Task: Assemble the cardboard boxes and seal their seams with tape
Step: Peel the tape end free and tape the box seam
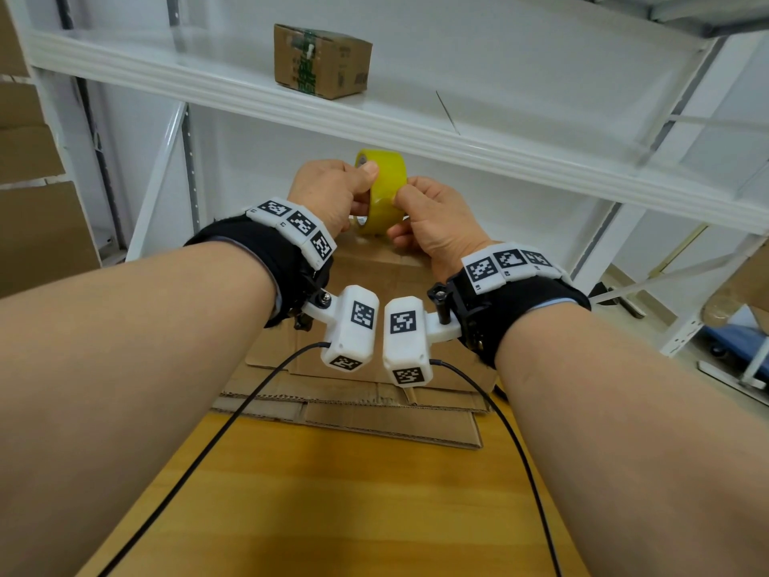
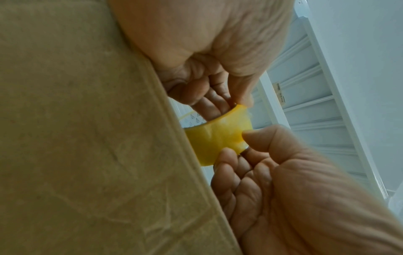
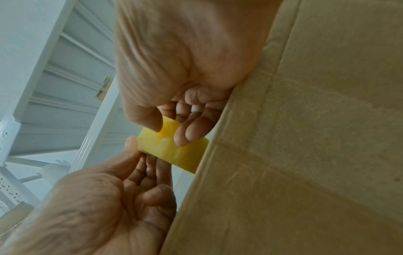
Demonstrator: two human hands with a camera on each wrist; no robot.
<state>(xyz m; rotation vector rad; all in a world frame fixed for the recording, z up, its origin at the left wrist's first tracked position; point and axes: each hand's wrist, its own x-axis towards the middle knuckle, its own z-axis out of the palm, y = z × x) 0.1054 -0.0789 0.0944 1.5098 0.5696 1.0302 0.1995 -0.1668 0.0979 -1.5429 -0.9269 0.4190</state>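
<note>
Fingers (image 1: 368, 170) of both hands curl around the yellow tape roll (image 1: 385, 193), above flattened cardboard (image 1: 374, 393).

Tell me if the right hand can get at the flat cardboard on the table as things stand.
Probably not right away. The right hand and the left hand both grip the yellow tape roll above the flattened cardboard. Nothing lies between them, but the hand would first have to let go of the roll.

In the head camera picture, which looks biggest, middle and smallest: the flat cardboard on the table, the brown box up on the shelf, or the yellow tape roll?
1. Flat cardboard, though nearest the camera.
2. Brown box, farthest away.
3. Yellow tape roll, partly hidden by both hands.
</note>
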